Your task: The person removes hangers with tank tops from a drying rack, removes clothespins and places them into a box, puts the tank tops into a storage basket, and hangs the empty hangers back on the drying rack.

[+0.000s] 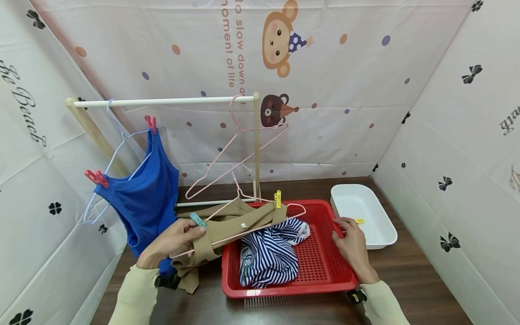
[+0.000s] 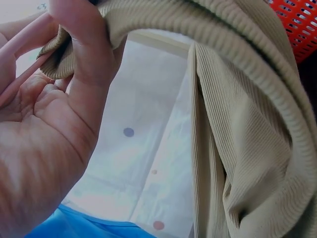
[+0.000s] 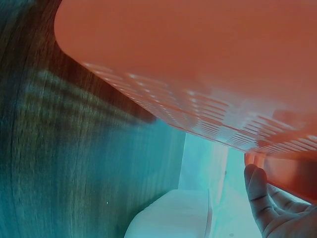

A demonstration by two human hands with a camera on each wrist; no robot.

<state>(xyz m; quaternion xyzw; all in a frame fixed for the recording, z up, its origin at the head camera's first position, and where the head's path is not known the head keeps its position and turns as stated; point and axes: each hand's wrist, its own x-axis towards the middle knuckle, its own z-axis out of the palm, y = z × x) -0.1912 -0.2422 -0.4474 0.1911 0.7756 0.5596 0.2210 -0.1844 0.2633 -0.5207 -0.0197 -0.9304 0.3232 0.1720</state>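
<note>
Khaki garment (image 1: 225, 231) is held on a pink hanger (image 1: 243, 233) at 10 o'clock from the red basket (image 1: 300, 287), overlapping its rim; 1 teal clip (image 1: 198, 220) and 1 yellow clip (image 1: 278, 199) are fitted. Garment and hanger are gripped by the left hand (image 1: 174, 239), right beside the teal clip. Basket rim is grasped at 3 o'clock by the right hand (image 1: 351, 239). Striped shirt (image 1: 270, 255) is bunched inside.

White tray (image 1: 357, 201) is set at 2 o'clock, yellow peg (image 1: 359, 221) inside. Blue top (image 1: 150, 189) is hung on the rack (image 1: 166, 102) at 10 o'clock, pinned by 2 red clips (image 1: 96, 178); 1 more hanger (image 1: 222, 152) is hooked at 11.
</note>
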